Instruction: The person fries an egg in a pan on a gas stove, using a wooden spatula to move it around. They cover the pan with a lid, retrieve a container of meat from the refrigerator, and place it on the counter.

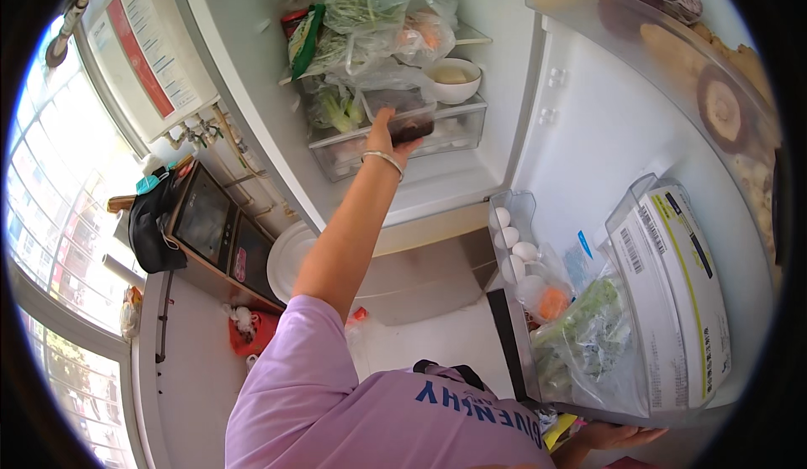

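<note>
My left hand (pixel 394 138) reaches into a refrigerator and grips a clear plastic container (pixel 413 119) with dark contents. The container is in front of the middle shelf, above a transparent drawer (pixel 403 152). Left of it lies a bag of green vegetables (pixel 337 108); just behind it on the right stands a white bowl (pixel 455 84) with something pale inside. At the lower right, my right hand (pixel 615 436) is by the bottom edge of the open refrigerator door (pixel 605 191), fingers extended. The door's lower shelf partly covers it. Yellow packaging (pixel 561 430) shows beside its wrist.
Bagged vegetables (pixel 365 9) crowd the upper shelf. The door bears eggs (pixel 512 242), a bag of greens (pixel 586 330) and white printed boxes (pixel 678 299). A dark-fronted cabinet (pixel 205 217) and a round white lid (pixel 293 258) are at left, near a red bag (pixel 252 333).
</note>
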`<action>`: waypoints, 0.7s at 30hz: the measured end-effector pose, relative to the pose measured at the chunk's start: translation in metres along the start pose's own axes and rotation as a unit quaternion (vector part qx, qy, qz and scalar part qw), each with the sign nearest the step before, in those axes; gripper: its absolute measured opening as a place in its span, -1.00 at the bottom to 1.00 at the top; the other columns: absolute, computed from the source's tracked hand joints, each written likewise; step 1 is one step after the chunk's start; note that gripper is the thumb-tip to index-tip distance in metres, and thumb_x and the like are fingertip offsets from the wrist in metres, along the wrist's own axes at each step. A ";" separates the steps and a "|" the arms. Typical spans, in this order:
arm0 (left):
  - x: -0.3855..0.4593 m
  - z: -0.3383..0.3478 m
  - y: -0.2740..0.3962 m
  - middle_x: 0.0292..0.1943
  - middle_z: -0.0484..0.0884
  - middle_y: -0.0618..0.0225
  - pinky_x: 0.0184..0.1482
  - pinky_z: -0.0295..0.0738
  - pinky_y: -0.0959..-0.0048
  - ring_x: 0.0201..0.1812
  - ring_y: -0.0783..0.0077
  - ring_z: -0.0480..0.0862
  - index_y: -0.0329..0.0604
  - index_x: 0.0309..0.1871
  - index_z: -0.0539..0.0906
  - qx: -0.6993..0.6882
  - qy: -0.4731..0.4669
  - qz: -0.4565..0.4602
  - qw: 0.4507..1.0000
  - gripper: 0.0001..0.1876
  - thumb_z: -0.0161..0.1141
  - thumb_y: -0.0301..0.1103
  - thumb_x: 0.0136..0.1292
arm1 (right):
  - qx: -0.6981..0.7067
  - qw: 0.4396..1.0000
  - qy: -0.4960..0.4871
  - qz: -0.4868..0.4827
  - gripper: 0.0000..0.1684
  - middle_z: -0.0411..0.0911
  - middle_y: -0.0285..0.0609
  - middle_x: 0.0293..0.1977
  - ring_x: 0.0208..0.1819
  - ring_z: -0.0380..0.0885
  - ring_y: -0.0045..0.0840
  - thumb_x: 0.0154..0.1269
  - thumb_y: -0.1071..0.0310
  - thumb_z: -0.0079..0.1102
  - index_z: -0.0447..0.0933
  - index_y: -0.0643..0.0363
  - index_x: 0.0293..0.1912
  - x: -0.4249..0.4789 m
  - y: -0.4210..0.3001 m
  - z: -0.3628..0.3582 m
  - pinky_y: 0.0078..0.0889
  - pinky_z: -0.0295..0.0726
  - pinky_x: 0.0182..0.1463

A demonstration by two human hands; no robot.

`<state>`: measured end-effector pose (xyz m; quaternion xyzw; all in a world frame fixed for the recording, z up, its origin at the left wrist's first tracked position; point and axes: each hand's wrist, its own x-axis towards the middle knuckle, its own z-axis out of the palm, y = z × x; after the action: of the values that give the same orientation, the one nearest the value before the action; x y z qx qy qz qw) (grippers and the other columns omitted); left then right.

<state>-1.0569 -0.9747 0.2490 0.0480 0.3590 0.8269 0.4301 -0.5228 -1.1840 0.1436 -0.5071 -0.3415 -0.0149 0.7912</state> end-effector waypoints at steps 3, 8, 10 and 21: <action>-0.019 -0.018 -0.002 0.06 0.44 0.00 0.21 0.43 -0.24 0.04 -0.04 0.55 -0.11 0.12 0.40 -0.014 -0.051 -0.029 0.998 -0.47 0.34 -0.23 0.11 | 0.065 0.997 -0.022 -0.039 -0.12 -0.03 0.19 0.44 0.42 0.15 -0.02 0.48 -0.12 -0.23 -0.13 0.31 0.49 -0.003 0.001 -0.009 0.09 0.26 0.40; -0.097 -0.059 0.018 0.17 0.36 -0.09 0.13 0.58 -0.09 0.12 -0.14 0.52 -0.30 0.14 0.34 -0.007 -0.079 -0.051 0.996 -0.46 0.28 -0.23 0.19 | 0.274 0.933 -0.207 -0.109 -0.04 -0.04 0.17 0.45 0.46 0.08 -0.02 0.46 -0.24 -0.25 -0.15 0.32 0.49 -0.025 -0.051 -0.017 0.11 0.16 0.46; -0.127 -0.068 0.025 0.17 0.36 -0.09 0.14 0.58 -0.09 0.14 -0.15 0.51 -0.32 0.17 0.32 0.001 -0.104 -0.077 0.992 -0.45 0.26 -0.24 0.21 | 0.025 0.988 -0.080 -0.129 -0.05 -0.06 0.16 0.46 0.47 0.05 -0.02 0.47 -0.23 -0.27 -0.15 0.32 0.49 -0.044 -0.071 -0.016 0.11 0.13 0.47; -0.278 -0.227 0.125 0.26 0.38 -0.10 0.24 0.47 -0.10 0.24 -0.17 0.48 -0.32 0.36 0.23 0.058 -0.153 -0.159 0.974 -0.36 0.14 -0.21 0.29 | 0.012 0.949 -0.184 -0.258 -0.13 0.15 0.23 0.35 0.37 0.24 -0.11 0.51 -0.13 -0.30 -0.10 0.41 0.45 -0.178 -0.066 -0.098 -0.03 0.23 0.40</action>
<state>-1.0558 -1.3538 0.2242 0.1411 0.3393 0.7086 0.6023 -0.6319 -1.3531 0.0719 -0.3860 -0.6000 -0.1208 0.6902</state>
